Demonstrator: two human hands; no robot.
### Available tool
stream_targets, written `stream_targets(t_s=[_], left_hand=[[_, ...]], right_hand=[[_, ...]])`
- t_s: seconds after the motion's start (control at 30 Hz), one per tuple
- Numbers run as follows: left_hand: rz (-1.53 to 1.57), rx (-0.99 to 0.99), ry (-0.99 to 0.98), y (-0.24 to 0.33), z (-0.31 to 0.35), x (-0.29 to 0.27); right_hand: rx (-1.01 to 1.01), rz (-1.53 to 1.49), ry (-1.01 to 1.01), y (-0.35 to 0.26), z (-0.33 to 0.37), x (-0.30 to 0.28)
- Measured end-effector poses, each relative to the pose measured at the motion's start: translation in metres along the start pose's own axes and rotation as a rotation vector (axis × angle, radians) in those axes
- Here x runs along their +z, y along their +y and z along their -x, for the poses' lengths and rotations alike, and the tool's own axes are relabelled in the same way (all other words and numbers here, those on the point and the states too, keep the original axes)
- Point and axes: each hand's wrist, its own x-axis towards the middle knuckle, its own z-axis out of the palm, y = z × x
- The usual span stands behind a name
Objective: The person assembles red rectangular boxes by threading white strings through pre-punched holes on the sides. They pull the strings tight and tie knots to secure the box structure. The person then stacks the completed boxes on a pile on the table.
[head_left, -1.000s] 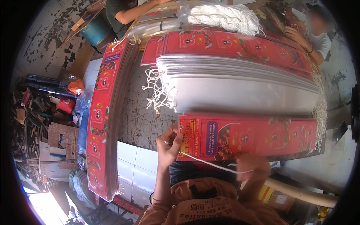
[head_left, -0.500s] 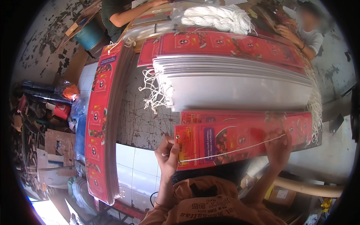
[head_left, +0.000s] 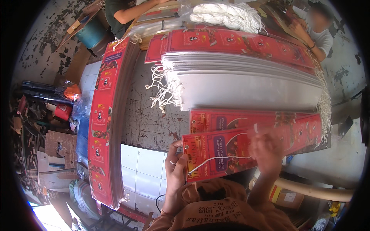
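Note:
A long red printed banner strip (head_left: 204, 168) with eyelets at its left end is held in front of my body. My left hand (head_left: 175, 164) is closed on that end, thumb on the printed face. From the lower corner hole a white cord (head_left: 219, 157) runs across the strip in a loose curve to my right hand (head_left: 266, 153). That hand is blurred, its fingers closed round the cord, and a short white end pokes out above it. Beneath lies another red strip (head_left: 250, 118). Beyond it is a thick stack of strips (head_left: 250, 89), pale backs up, with cords hanging from both ends.
More red strips (head_left: 231, 41) lie behind the stack, with white cord skeins (head_left: 225, 17) at the far edge. A tall strip pile (head_left: 101, 127) stands at left on the scratched table (head_left: 138, 111). Two people work at the far side, one sleeve (head_left: 327, 40) at right.
My right hand has moved left along the strip, and the cord has gone from taut to slack. The held strip has shifted slightly; my left hand keeps its grip.

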Motion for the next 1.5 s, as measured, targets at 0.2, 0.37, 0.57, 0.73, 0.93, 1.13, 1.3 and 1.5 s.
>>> stream_targets(t_s=[0.2,0.37,0.57,0.73,0.93,1.13,1.3,1.5], left_hand=[[-0.004,-0.01,-0.014,-0.003,0.001,-0.002],[0.049,0.011,-0.003,-0.006,0.003,-0.003],[0.091,0.004,0.021,-0.009,0.003,-0.001],[0.068,-0.004,0.041,-0.008,0.003,0.0],[0.069,-0.009,0.029,-0.007,0.003,0.001],[0.017,-0.008,0.032,-0.007,0.003,0.0],[0.009,0.009,0.051,-0.006,0.001,0.001],[-0.049,-0.014,0.071,-0.006,0.0,0.004]], right_hand=[[-0.263,0.6,-0.141,-0.002,0.001,0.056],[-0.542,1.1,-0.358,-0.002,-0.006,0.072],[-0.707,1.239,-0.326,0.015,-0.011,0.082],[-0.731,1.282,-0.35,0.019,-0.013,0.088],[-0.774,1.363,-0.359,0.019,-0.013,0.089],[-0.771,1.382,-0.369,0.019,-0.013,0.091],[-0.777,1.422,-0.408,0.021,-0.015,0.096],[-0.725,1.475,-0.389,0.027,-0.015,0.097]])
